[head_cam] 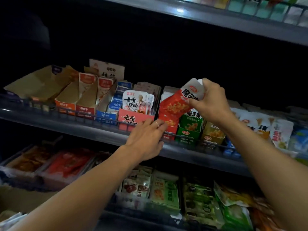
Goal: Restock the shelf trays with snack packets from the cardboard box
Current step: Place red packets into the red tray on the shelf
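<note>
Two bare hands reach into the middle shelf point(93, 129) of a dim store rack. The right hand point(210, 104) grips a bunch of red and white snack packets point(179, 104) near their top, fingers curled round the white end, and holds them tilted over the red tray point(168, 129), their lower ends down inside it. The left hand point(146, 139) lies with straight, relaxed fingers spread against the wire rail point(75, 112) at the shelf's front edge, fingertips touching the front of the red tray; a ring shows on one finger, and the hand holds nothing.

Just right of the red tray stands a green tray point(190, 130) of green packets, and beside that a yellow tray point(212, 135). To the left sits a pink carton point(133, 119) with a white packet point(138, 101) standing upright in it, then a blue carton point(106, 116) and two orange cartons point(75, 107), the last two mostly showing bare cardboard inside. White and orange packets point(260, 124) lean in a row at the far right. Below, the lower shelf carries red packs point(66, 162) on the left and green packs point(165, 192) nearer the middle. The cardboard box itself I cannot make out in this view.
</note>
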A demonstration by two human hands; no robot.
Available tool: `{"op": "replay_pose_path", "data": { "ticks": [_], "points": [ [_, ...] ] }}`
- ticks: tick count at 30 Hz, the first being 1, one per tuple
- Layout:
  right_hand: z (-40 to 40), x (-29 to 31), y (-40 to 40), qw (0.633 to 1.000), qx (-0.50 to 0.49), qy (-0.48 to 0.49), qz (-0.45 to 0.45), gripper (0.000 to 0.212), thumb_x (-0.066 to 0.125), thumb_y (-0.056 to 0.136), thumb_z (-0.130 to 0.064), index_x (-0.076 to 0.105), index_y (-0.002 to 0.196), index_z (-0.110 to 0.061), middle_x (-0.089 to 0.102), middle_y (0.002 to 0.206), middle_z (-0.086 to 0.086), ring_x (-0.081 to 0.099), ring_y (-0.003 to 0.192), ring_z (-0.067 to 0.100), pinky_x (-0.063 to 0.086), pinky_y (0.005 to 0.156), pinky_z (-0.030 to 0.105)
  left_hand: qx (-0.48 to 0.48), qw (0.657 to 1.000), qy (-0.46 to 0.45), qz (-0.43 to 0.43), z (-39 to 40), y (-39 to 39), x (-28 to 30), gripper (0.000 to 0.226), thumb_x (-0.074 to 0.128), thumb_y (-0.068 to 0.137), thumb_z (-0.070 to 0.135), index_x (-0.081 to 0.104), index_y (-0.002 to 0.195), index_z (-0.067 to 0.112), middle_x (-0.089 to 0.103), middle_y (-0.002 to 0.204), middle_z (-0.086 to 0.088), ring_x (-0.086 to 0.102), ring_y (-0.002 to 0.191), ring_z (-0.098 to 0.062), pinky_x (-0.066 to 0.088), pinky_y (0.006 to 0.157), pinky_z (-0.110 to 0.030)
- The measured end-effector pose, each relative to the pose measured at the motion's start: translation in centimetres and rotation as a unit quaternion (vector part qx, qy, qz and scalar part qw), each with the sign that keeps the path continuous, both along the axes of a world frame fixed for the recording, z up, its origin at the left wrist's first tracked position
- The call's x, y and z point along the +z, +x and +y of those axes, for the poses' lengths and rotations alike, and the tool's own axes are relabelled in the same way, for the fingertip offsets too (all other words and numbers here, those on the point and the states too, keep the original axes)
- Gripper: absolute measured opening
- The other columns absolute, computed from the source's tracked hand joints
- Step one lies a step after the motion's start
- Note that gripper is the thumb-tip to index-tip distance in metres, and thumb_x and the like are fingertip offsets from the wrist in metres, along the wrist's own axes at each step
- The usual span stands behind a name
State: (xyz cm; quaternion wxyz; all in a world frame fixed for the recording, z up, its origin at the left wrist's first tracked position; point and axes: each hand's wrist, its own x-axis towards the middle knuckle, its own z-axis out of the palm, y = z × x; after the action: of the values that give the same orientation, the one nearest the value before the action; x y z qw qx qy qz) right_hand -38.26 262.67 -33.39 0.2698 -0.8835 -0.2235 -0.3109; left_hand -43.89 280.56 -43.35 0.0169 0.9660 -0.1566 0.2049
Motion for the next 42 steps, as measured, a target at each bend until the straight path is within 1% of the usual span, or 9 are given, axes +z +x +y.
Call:
{"op": "replay_pose_path", "data": {
  "ticks": [4,13,21,26,29,33,35,39,42],
  "points": [
    [0.7,0.0,0.8,0.997,-0.018,-0.066,-0.024,0.032,0.077,0.084,-0.024,0.056,0.104,-0.013,0.066,0.104,0.005,0.063,0.095,0.025,0.057,0.076,0.046,0.020,0.999,0.031,0.020,0.0,1.0,-0.6,0.070,0.050,0.096,0.040,0.017,0.155,0.020,0.024,0.158,0.001,0.031,0.134,-0.028,0.031,0.110,-0.042],
    [1.7,0.6,1.0,0.978,-0.024,-0.205,0.019,0.032,0.075,0.084,-0.025,0.049,0.103,-0.022,0.062,0.112,0.005,0.057,0.107,0.026,0.054,0.082,0.048,0.016,0.999,0.023,0.021,0.0,1.2,-0.9,0.070,0.050,0.095,0.038,0.018,0.155,0.020,0.027,0.155,0.000,0.033,0.130,-0.027,0.033,0.107,-0.042],
    [3.1,4.0,2.1,0.955,-0.006,-0.278,0.104,0.048,0.077,0.082,-0.022,0.052,0.122,-0.017,0.061,0.124,0.006,0.060,0.111,0.026,0.055,0.087,0.037,0.024,1.000,0.003,0.016,0.7,1.4,-1.2,0.070,0.054,0.095,0.039,0.019,0.155,0.030,0.019,0.155,-0.008,0.028,0.137,-0.028,0.029,0.111,-0.043],
    [4.5,1.6,2.6,0.945,-0.021,-0.311,0.100,0.054,0.076,0.083,-0.024,0.050,0.130,-0.020,0.058,0.129,0.007,0.057,0.116,0.026,0.053,0.090,0.039,0.017,0.999,0.002,0.035,0.8,1.4,-1.1,0.072,0.053,0.095,0.038,0.014,0.155,0.031,0.018,0.157,-0.007,0.027,0.139,-0.028,0.029,0.112,-0.043],
    [4.2,0.5,2.6,0.958,0.010,-0.255,0.129,0.049,0.073,0.087,-0.024,0.050,0.130,-0.017,0.059,0.124,0.004,0.058,0.109,0.021,0.053,0.086,0.035,0.018,0.999,0.019,0.031,1.1,1.3,-1.0,0.073,0.053,0.095,0.040,0.013,0.155,0.032,0.019,0.157,-0.006,0.026,0.140,-0.028,0.029,0.112,-0.045],
    [2.5,1.0,2.9,0.983,0.046,-0.067,0.166,0.013,0.068,0.091,-0.023,0.057,0.090,-0.017,0.064,0.097,0.002,0.065,0.088,0.019,0.061,0.074,0.042,0.019,0.999,0.034,0.000,0.7,1.0,-0.7,0.069,0.052,0.094,0.039,0.023,0.154,0.025,0.016,0.158,-0.006,0.021,0.141,-0.028,0.030,0.111,-0.045],
    [2.5,0.3,3.2,0.984,0.025,-0.069,0.160,0.017,0.070,0.090,-0.025,0.058,0.079,-0.020,0.066,0.093,0.002,0.067,0.086,0.020,0.060,0.077,0.043,0.004,0.999,0.050,-0.013,0.5,1.1,-0.6,0.068,0.051,0.093,0.040,0.025,0.153,0.020,0.013,0.160,-0.002,0.013,0.145,-0.026,0.026,0.114,-0.045],
    [3.1,-1.3,3.6,0.989,0.014,-0.050,0.140,0.020,0.068,0.092,-0.025,0.064,0.106,-0.011,0.061,0.099,0.001,0.061,0.093,0.018,0.049,0.069,0.024,-0.016,0.998,0.066,0.006,0.3,1.4,-0.7,0.074,0.049,0.094,0.040,0.015,0.155,0.015,0.010,0.163,-0.003,0.004,0.150,-0.022,0.014,0.119,-0.044],
    [2.8,-1.1,3.6,0.987,0.014,-0.075,0.138,0.015,0.068,0.092,-0.027,0.058,0.089,-0.017,0.061,0.089,0.000,0.059,0.081,0.015,0.038,0.054,0.018,-0.020,0.997,0.069,0.025,0.4,1.3,-0.7,0.080,0.052,0.094,0.041,0.011,0.156,0.013,0.006,0.163,-0.005,0.003,0.151,-0.022,0.013,0.120,-0.043]
  ]
}}
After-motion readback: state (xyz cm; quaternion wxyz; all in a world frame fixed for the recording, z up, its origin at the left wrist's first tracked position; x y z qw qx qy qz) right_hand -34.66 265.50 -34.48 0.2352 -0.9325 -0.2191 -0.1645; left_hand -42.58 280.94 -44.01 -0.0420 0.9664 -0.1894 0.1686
